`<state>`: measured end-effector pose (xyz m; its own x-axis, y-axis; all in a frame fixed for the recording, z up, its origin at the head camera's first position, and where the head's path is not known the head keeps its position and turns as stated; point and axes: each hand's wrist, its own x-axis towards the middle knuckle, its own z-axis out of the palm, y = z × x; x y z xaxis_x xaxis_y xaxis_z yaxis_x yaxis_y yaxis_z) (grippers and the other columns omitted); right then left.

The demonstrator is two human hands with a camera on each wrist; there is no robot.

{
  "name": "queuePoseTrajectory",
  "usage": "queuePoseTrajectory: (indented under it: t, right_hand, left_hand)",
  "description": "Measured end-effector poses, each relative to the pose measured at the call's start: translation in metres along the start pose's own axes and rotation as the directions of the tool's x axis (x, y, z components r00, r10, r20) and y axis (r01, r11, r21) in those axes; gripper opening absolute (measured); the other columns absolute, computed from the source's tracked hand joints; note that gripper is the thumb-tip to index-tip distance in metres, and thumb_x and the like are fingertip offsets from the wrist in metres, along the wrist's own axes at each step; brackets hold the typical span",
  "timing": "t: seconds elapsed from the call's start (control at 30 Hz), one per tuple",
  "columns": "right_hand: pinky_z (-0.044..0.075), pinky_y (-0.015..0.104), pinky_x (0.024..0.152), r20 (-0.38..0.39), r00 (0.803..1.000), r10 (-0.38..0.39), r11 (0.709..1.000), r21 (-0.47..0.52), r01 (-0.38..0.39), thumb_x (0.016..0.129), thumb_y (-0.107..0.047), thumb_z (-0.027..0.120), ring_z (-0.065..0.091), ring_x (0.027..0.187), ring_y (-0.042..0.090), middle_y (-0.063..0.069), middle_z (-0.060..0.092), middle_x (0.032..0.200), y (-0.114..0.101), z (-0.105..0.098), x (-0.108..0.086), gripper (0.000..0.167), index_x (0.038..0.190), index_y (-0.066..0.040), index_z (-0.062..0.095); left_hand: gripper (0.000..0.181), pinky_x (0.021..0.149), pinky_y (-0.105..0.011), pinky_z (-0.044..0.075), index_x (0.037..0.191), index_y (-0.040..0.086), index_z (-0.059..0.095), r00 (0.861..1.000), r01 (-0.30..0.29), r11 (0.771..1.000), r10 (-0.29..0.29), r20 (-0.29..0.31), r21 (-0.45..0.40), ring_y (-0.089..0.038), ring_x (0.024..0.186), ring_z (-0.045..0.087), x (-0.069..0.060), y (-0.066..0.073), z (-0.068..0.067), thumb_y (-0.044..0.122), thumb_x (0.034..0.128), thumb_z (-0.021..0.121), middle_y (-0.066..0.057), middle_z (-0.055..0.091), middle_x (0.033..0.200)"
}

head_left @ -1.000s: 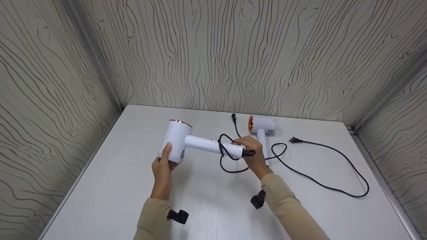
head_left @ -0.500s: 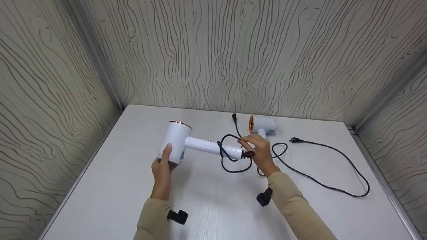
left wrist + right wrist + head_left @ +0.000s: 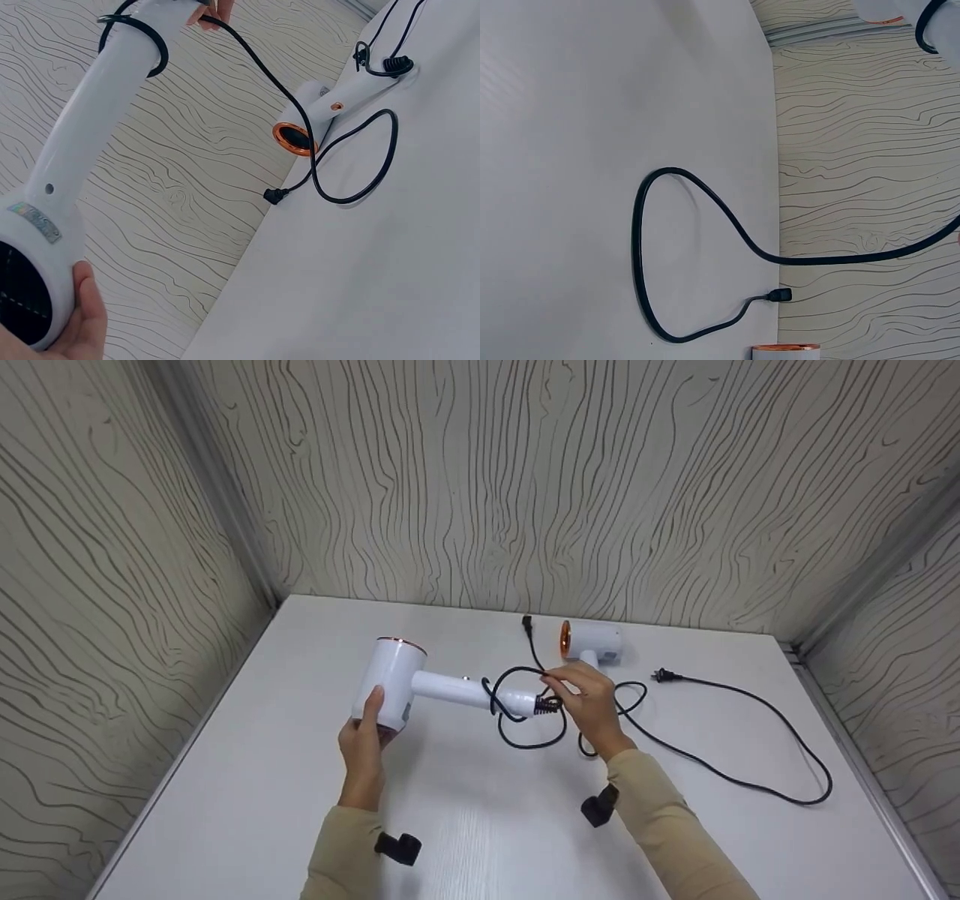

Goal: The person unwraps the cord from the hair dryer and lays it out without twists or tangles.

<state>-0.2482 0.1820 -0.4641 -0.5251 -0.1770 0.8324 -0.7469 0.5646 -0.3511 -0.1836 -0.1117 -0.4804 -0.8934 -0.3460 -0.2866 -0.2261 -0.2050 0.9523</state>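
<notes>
A white hair dryer (image 3: 391,679) with a copper-coloured rim is held above the table. My left hand (image 3: 363,750) grips its barrel from below, thumb along the side; the left wrist view shows the dark rear end (image 3: 22,292) beside my fingers. The handle (image 3: 450,688) points right, with a black cord (image 3: 531,746) looped loosely around its lower part. Close to the handle's end, my right hand (image 3: 591,701) pinches that cord between thumb and fingertips. From there the cord drops to the table and ends in a plug (image 3: 275,196) near the back edge.
A second white hair dryer (image 3: 596,640) lies at the back right, its handle partly hidden behind my right hand. Its cord (image 3: 750,785) curves widely over the right side of the table (image 3: 247,780) to a plug (image 3: 664,676). Patterned walls (image 3: 495,487) enclose the table.
My right hand has shifted slightly right, away from the handle's end, and now pinches the cord by the fingertips. The held hair dryer has moved slightly down and left.
</notes>
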Motion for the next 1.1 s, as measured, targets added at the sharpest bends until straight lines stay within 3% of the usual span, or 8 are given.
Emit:
queuePoseTrajectory:
  t: [0.43,0.73,0.93,1.1]
  right_hand:
    - [0.051,0.010,0.068,-0.044,0.999,-0.010,1.000,-0.015,0.009,0.073,0.006,0.077,0.064,0.069,0.019,0.011,0.068,0.073,-0.002,0.002,-0.005,0.010,0.081,0.001,0.074]
    - [0.053,0.011,0.064,-0.069,0.997,-0.018,1.000,-0.016,0.017,0.067,0.014,0.078,0.065,0.064,0.017,0.007,0.067,0.071,0.001,0.009,-0.015,0.019,0.078,0.000,0.074]
    - [0.053,0.009,0.068,-0.027,1.000,0.005,1.000,0.006,-0.005,0.078,0.002,0.075,0.066,0.068,0.018,0.011,0.069,0.074,0.002,0.009,-0.021,0.005,0.082,0.000,0.074]
    - [0.052,0.009,0.067,-0.016,1.000,0.019,1.000,0.004,-0.019,0.082,-0.003,0.073,0.065,0.069,0.018,0.011,0.069,0.075,0.003,0.010,-0.026,0.004,0.082,0.000,0.074]
  left_hand:
    - [0.086,0.113,-0.044,0.041,0.146,0.005,0.031,0.999,0.009,0.997,-0.013,-0.050,-0.080,-0.027,0.128,0.047,0.008,-0.004,-0.002,0.065,0.0875,0.052,-0.016,0.042,0.143]
    - [0.086,0.114,-0.043,0.040,0.147,0.005,0.030,0.996,-0.005,0.992,-0.006,-0.094,-0.124,-0.027,0.131,0.045,0.008,0.000,-0.003,0.064,0.0885,0.051,-0.016,0.040,0.145]
    - [0.085,0.115,-0.043,0.040,0.148,0.006,0.029,0.996,-0.009,0.989,-0.005,-0.094,-0.146,-0.027,0.132,0.044,0.007,0.002,-0.004,0.064,0.0894,0.049,-0.016,0.039,0.147]
    - [0.083,0.115,-0.043,0.039,0.147,0.005,0.030,0.995,-0.012,0.985,-0.005,-0.097,-0.171,-0.028,0.132,0.044,0.007,0.004,-0.005,0.061,0.0903,0.049,-0.016,0.039,0.146]
